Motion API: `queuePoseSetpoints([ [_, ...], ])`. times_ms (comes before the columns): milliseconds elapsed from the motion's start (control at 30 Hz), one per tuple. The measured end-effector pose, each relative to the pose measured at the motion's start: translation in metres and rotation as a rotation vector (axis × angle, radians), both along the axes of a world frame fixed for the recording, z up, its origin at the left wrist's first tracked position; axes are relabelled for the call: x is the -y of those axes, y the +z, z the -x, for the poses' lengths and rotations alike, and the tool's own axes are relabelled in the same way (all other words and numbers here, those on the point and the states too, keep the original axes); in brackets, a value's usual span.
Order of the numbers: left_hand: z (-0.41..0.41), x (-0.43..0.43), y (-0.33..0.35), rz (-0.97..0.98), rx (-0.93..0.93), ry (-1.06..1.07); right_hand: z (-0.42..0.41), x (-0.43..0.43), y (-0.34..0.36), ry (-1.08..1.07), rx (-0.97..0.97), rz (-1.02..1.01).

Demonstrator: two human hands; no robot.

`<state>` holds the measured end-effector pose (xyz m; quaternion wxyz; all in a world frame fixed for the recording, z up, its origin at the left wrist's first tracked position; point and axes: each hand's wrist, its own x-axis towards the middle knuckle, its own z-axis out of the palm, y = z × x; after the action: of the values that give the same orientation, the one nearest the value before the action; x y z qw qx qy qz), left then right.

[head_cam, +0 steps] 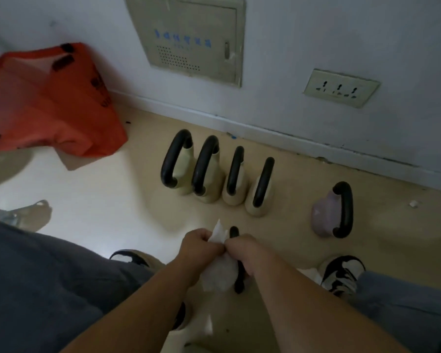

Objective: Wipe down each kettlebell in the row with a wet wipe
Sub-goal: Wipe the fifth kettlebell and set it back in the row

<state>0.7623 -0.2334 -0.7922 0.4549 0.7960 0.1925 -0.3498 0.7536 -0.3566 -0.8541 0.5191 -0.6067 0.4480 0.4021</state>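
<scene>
Kettlebells (206, 171) line the wall; both hands, left (199, 247) and right (242, 249), pinch a wet wipe (218, 271).

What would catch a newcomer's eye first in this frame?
Probably the orange bag slumped against the wall at upper left, the brightest thing here. Next, the row of four cream kettlebells with black handles at centre, a lilac kettlebell apart to their right. Low in the middle, both hands grip a white wet wipe.

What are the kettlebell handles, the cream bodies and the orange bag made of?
Handles: black, dull sheen, probably rubber- or vinyl-coated.
Cream bodies: matte and smooth, likely a plastic or vinyl shell; the core is hidden.
Orange bag: thin and creased, looks like non-woven fabric or plastic.
</scene>
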Motion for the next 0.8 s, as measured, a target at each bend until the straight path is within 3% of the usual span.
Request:
queuePoseSetpoints([
  [233,-0.012,-0.038,-0.007,0.065,0.019,0.185,-0.013,-0.012,0.026,0.115,0.099,0.047],
  [500,-0.027,-0.033,-0.026,0.239,-0.004,0.195,-0.030,-0.006,0.017,0.154,0.200,0.035],
  [667,-0.036,-0.021,-0.028,0.475,-0.051,0.192,-0.038,0.002,0.028,0.113,0.524,0.240],
  [800,-0.041,-0.016,-0.027,0.553,-0.068,0.232,-0.038,0.016,0.037,-0.005,0.396,-0.043],
])
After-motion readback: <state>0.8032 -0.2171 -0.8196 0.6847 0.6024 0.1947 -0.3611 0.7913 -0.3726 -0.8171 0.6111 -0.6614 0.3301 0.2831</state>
